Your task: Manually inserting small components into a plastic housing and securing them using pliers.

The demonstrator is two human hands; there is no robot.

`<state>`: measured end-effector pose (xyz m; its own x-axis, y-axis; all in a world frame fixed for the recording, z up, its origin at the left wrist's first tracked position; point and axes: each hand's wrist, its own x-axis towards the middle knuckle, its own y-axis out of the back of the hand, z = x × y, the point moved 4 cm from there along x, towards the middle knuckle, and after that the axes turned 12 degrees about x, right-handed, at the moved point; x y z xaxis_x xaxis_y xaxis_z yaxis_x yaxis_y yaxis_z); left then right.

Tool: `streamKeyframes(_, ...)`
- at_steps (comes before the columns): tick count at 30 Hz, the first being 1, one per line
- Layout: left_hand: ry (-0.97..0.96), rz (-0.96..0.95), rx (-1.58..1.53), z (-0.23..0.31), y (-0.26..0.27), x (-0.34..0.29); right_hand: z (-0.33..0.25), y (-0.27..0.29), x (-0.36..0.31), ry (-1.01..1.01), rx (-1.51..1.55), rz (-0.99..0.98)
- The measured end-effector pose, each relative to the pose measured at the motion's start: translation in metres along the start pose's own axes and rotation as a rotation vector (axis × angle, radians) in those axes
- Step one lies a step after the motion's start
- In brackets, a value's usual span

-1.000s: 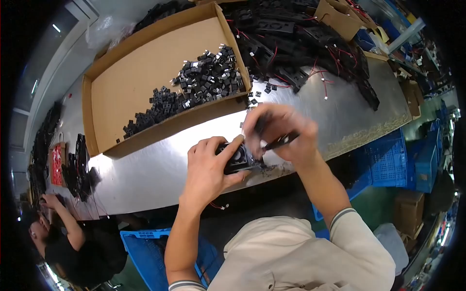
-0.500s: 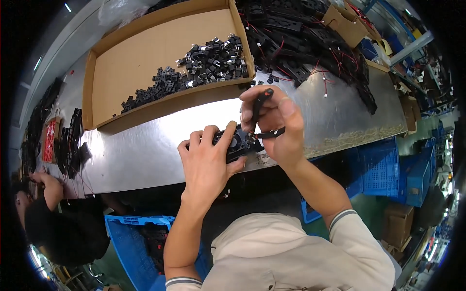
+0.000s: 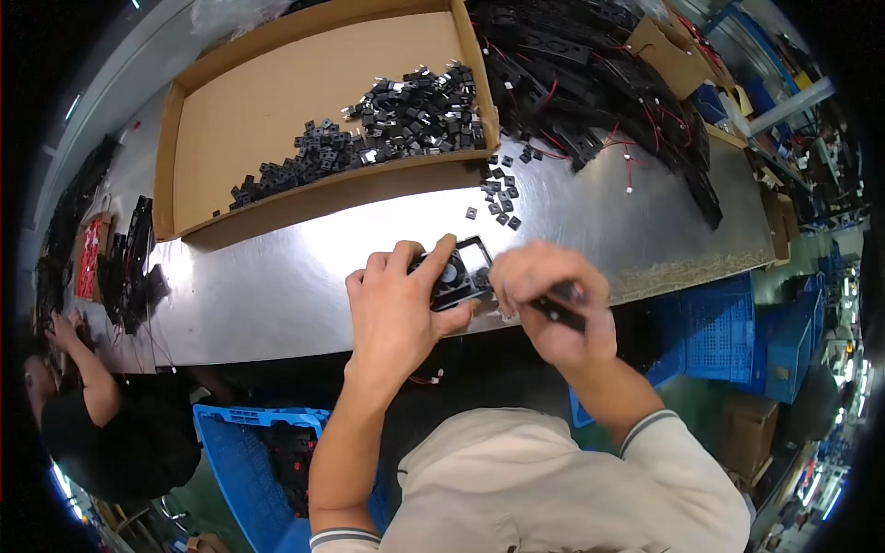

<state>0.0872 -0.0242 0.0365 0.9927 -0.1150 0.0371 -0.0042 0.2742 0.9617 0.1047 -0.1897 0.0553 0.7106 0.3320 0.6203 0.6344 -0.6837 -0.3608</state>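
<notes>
My left hand (image 3: pixel 392 300) presses a black plastic housing with a small round fan (image 3: pixel 451 275) against the metal table near its front edge. Its fingers lie over the left side, with the thumb along the near edge. Blurred by motion, my right hand (image 3: pixel 553 276) is curled at the housing's right end. Inside its palm is a dark tool (image 3: pixel 564 315), black-handled pliers by their look half a second ago. Their jaws are hidden, and whether the right fingertips touch the housing I cannot tell.
A shallow cardboard tray (image 3: pixel 323 196) holds many small black parts. Small black square pieces (image 3: pixel 502 198) lie loose beside it. Black housings with red wires (image 3: pixel 608 101) are heaped at the far right. Blue crates (image 3: pixel 714 336) stand below the table. A co-worker's arm (image 3: pixel 88 369) is at left.
My right hand has swung down and slightly right, folding over the pliers, whose spread handles showed before. Loose square pieces behind it are now uncovered. The left hand keeps its hold.
</notes>
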Motion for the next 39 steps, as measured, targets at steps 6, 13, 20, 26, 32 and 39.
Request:
streamKeyframes(6, -0.025, 0.037, 0.039, 0.0, -0.001, -0.001, 0.006, 0.004, 0.009, -0.113, 0.071, 0.275)
streamKeyframes(13, -0.026, 0.04, 0.043, 0.002, -0.002, 0.001, -0.006, 0.004, 0.011, -0.093, 0.101, 0.179)
streamKeyframes(20, -0.034, 0.059, 0.033, 0.0, -0.002, 0.0, 0.001, -0.001, 0.01, -0.136, 0.028, 0.268)
streamKeyframes(26, -0.029, 0.058, 0.01, 0.0, -0.003, -0.002, -0.003, -0.012, 0.008, -0.15, -0.134, 0.282)
streamKeyframes(32, -0.028, 0.074, 0.019, 0.002, -0.002, -0.003, 0.0, -0.015, 0.01, -0.126, -0.18, 0.336)
streamKeyframes(39, -0.077, 0.197, 0.127, 0.009, 0.002, -0.008, 0.012, -0.014, 0.033, -0.225, -0.155, 0.523)
